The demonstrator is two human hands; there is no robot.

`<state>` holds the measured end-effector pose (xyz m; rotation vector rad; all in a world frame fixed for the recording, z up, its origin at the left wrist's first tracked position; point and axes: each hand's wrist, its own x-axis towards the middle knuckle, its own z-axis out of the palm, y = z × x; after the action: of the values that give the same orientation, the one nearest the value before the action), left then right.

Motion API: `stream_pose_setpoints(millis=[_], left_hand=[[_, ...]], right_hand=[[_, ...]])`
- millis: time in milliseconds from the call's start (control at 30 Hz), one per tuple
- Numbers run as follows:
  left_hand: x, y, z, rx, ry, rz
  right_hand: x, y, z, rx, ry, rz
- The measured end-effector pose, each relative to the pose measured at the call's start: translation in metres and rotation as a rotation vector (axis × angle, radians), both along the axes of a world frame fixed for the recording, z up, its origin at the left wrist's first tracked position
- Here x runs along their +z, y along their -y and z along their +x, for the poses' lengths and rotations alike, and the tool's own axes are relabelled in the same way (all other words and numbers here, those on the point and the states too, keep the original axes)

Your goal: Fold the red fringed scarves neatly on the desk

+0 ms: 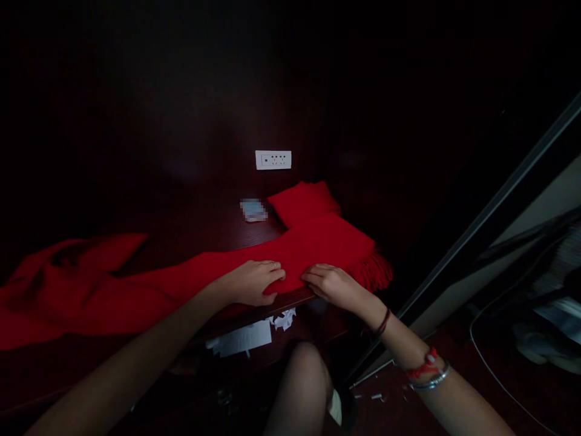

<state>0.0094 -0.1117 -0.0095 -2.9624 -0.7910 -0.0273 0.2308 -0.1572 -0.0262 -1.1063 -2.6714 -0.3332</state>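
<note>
A long red scarf (204,272) with fringe at its right end lies spread along the dark wooden desk, bunched into loose folds at the left. Its right part is laid flat, with another red piece of cloth (304,203) behind it; whether both are one scarf I cannot tell. My left hand (256,283) is curled at the scarf's near edge, thumb below and fingers on top, with cloth between them. To its right, my right hand (333,286) pinches the same edge near the fringe, fingertips pressed together. The cloth under the fingertips is hidden.
A white wall socket (273,160) is set in the dark back panel. A small pale packet (253,210), blurred, lies behind the scarf. Papers (247,338) and crumpled tissue (285,319) sit on a shelf below. My knee (306,375) is under the desk. A cable (490,375) runs at right.
</note>
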Motion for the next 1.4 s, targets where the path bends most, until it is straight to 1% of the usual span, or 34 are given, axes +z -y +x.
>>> stream_pose_setpoints(millis=[200,367,467,567,667,867,1000,1133,1267,1400], left_hand=[[0.005,-0.003,-0.009,-0.026,-0.007,-0.087],[0.01,-0.003,-0.012,-0.021,0.045,-0.124],[0.009,-0.004,-0.011,-0.016,0.072,-0.119],[0.005,-0.006,-0.008,-0.014,0.084,-0.074],[0.002,-0.007,-0.006,-0.026,0.058,0.022],[0.006,0.0,-0.005,-0.086,-0.014,0.149],[0.007,0.003,-0.004,-0.108,-0.003,0.162],[0.002,0.001,-0.004,-0.121,-0.01,0.119],[-0.001,0.0,-0.006,-0.119,-0.044,0.113],[0.0,-0.001,-0.006,-0.112,-0.037,0.046]], right_hand=[[0.004,-0.006,-0.004,0.042,0.106,0.077],[-0.001,-0.009,-0.011,-0.008,0.07,0.142],[-0.005,-0.011,-0.015,-0.025,0.028,0.157],[-0.01,-0.013,-0.017,-0.058,-0.031,0.166],[-0.017,-0.013,-0.019,-0.103,-0.084,0.186],[-0.024,-0.01,-0.023,-0.155,-0.087,0.231],[-0.023,-0.008,-0.023,-0.142,-0.065,0.201],[-0.02,-0.005,-0.021,-0.104,-0.041,0.169],[-0.017,0.002,-0.02,-0.092,-0.014,0.119],[-0.016,0.008,-0.02,-0.092,-0.035,0.076]])
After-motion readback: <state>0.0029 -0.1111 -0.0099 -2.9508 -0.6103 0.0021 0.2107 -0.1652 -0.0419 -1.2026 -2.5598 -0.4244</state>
